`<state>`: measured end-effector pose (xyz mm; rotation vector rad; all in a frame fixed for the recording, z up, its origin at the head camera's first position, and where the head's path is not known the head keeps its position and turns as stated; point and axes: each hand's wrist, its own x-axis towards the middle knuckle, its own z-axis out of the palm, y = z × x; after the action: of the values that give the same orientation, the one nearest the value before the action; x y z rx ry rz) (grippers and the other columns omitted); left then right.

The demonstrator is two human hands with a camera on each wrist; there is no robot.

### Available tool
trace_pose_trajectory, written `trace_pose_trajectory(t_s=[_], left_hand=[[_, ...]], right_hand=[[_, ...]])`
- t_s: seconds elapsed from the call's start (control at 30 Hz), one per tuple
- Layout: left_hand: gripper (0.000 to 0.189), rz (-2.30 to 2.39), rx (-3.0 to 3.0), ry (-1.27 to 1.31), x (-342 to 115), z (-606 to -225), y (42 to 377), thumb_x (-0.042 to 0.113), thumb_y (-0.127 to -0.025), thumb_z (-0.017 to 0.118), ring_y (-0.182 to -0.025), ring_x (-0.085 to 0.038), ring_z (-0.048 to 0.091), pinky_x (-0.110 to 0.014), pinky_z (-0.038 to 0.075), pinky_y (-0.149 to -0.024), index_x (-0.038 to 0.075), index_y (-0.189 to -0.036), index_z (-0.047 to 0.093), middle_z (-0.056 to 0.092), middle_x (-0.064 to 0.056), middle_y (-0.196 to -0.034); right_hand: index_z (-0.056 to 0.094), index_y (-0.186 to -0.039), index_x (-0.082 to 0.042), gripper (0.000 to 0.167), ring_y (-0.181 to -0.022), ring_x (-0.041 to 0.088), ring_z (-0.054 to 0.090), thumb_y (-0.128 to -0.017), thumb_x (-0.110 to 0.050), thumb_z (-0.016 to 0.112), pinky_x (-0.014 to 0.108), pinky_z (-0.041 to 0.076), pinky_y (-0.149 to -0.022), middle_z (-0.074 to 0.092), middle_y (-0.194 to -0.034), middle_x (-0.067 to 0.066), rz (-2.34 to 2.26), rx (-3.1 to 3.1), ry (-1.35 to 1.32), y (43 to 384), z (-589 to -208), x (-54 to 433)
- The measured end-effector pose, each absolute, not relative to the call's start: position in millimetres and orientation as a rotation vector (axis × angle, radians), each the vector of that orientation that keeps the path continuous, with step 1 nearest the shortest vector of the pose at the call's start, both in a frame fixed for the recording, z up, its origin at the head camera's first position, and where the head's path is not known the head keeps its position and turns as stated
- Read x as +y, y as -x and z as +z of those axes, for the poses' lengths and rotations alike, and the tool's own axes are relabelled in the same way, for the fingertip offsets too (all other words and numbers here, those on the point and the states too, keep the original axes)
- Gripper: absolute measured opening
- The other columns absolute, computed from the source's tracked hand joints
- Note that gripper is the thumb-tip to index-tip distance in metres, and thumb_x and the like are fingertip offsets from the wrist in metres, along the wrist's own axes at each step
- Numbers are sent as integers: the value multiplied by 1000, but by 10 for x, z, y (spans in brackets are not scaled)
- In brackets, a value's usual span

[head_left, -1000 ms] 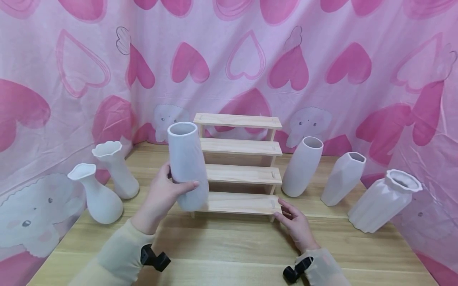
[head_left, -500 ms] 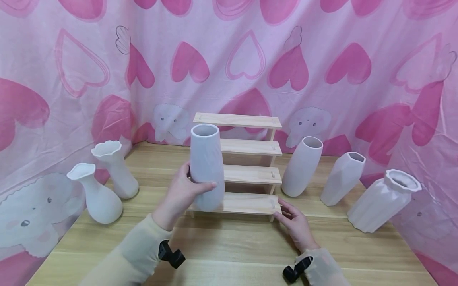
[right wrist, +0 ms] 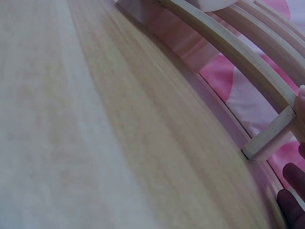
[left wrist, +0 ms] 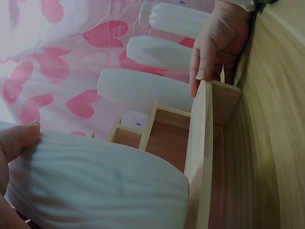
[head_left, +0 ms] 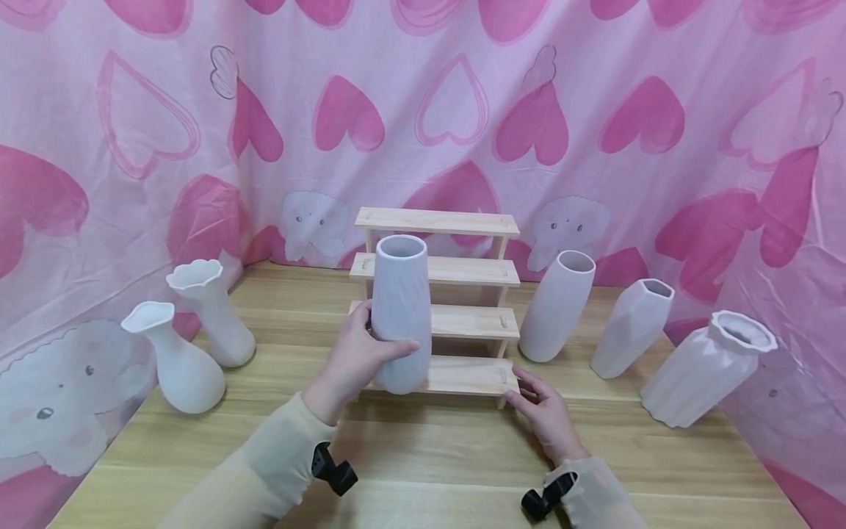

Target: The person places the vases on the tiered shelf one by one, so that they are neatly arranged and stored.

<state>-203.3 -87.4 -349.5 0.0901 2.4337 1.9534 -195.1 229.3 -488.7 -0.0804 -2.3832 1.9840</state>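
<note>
My left hand point(head_left: 353, 356) grips a tall white vase point(head_left: 401, 308) around its lower half, thumb across the front. The vase stands nearly upright in front of the left half of a wooden stepped shelf point(head_left: 471, 375). In the left wrist view, the base of the vase point(left wrist: 100, 179) is close to the lowest board point(left wrist: 200, 143); whether they touch I cannot tell. My right hand point(head_left: 547, 417) holds the right end of that lowest step, thumb at its front edge. Only some fingertips point(right wrist: 291, 205) of it show in the right wrist view.
Two white vases with wavy rims, one bulbous point(head_left: 188, 371) and one fluted point(head_left: 218, 316), stand on the left. To the right are a smooth tall vase point(head_left: 557, 308), a faceted one point(head_left: 631, 330) and a ribbed one point(head_left: 703, 375). A pink heart-patterned curtain point(head_left: 423, 110) surrounds the wooden table point(head_left: 423, 455).
My left hand has carried the tall vase to the right and slightly down, from beside the shelf's left end to in front of its lowest step. The right hand has stayed put.
</note>
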Motion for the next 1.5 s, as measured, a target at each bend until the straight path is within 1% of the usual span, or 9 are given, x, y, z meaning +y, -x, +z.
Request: trace_pose_trajectory(t_s=[0.27,0.57,0.77,0.97,1.13,1.27,1.5], left_hand=[[83,1960,2444,-105,-798,-3537,2051,31,-66,90,-118,-25,52,-58,41,-96,24,-133,41,51,2,-128],[81,1947,2459,-98,-767,-3563,2063,33,-65,90,-116,-24,53,-58,42,-96,24,-131,42,52,2,-126],[81,1947,2459,-99,-767,-3568,2064,34,-65,90,-116,-24,53,-58,42,-96,25,-130,43,52,3,-126],[80,1976,2441,-120,-757,-3576,2059,31,-66,90,-116,-24,53,-58,42,-96,24,-130,43,52,3,-126],[80,1968,2455,-134,-742,-3576,2045,32,-65,90,-116,-23,53,-58,41,-97,25,-130,43,52,4,-126],[82,1949,2478,-140,-733,-3576,2035,34,-65,90,-116,-23,52,-58,41,-97,26,-130,42,51,4,-126],[82,1983,2479,-179,-748,-3639,2032,30,-65,90,-116,-22,52,-56,41,-98,26,-131,42,51,5,-126]], right_hand=[[53,-138,-8,56,-108,14,53,-86,-17,73,19,47,-85,52,-136,13,2009,-2365,78,1943,-4871,2287],[53,-138,-8,56,-111,17,52,-87,-18,73,19,47,-86,50,-139,11,1999,-2379,65,1949,-4866,2295],[53,-137,-8,55,-110,14,52,-86,-18,73,19,46,-86,51,-139,10,1987,-2380,61,1949,-4872,2296],[53,-137,-6,55,-107,12,54,-86,-15,73,20,48,-84,52,-137,14,1996,-2350,47,1950,-4909,2298],[54,-136,-5,55,-106,11,55,-86,-13,73,20,48,-84,52,-135,16,2002,-2334,37,1951,-4929,2297],[54,-136,-6,54,-105,8,56,-86,-13,73,20,48,-84,53,-134,16,1989,-2340,40,1950,-4921,2293],[54,-137,-7,55,-106,9,55,-86,-15,73,19,47,-84,53,-135,15,1981,-2359,58,1955,-4911,2293]])
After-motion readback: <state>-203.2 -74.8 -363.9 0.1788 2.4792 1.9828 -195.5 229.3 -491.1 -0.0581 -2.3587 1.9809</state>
